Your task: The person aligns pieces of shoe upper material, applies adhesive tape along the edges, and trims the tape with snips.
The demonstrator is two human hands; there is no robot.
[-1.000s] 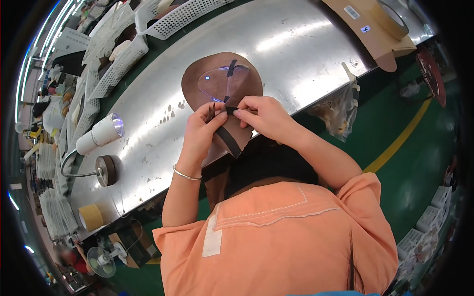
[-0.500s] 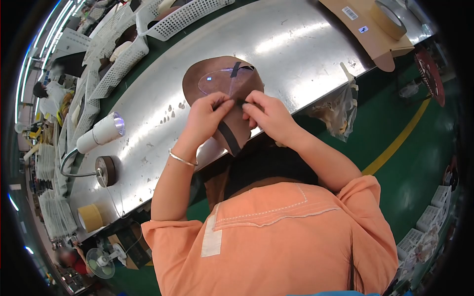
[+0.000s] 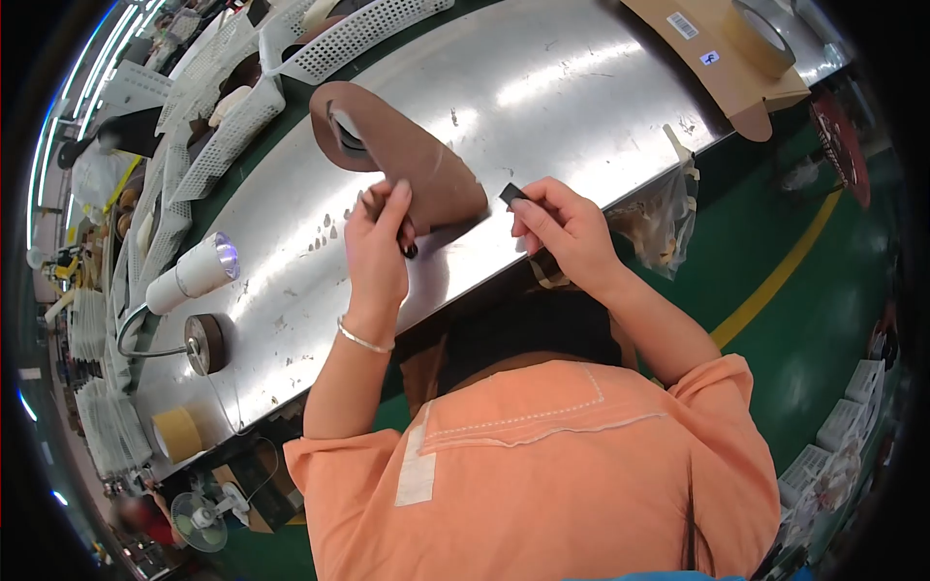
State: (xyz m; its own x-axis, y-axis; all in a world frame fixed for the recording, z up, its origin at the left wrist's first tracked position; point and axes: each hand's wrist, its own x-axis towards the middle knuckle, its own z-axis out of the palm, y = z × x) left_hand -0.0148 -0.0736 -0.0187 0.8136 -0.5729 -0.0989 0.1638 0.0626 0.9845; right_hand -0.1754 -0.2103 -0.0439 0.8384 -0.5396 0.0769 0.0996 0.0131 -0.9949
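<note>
My left hand point(image 3: 381, 228) is closed on the near edge of a brown, leather-like piece point(image 3: 426, 160), which curls over and is lifted at an angle above the metal table point(image 3: 542, 97). A dark opening or lining shows in the fold at its far left end. Beneath my left fingers a small black bit hangs out. To the right, apart from the brown piece, my right hand point(image 3: 564, 230) pinches a short black strip point(image 3: 513, 196) between thumb and fingers.
A white lamp point(image 3: 194, 274) on a bendable neck and a tape roll point(image 3: 177, 433) stand at left. White perforated baskets point(image 3: 363, 44) line the far side. At upper right lies cardboard point(image 3: 668, 19) bearing another tape roll point(image 3: 760, 39); a plastic bag point(image 3: 668, 228) hangs at the table edge.
My hands have moved apart. The brown piece has turned over and swung left with my left hand, and my right hand has come away holding the black strip.
</note>
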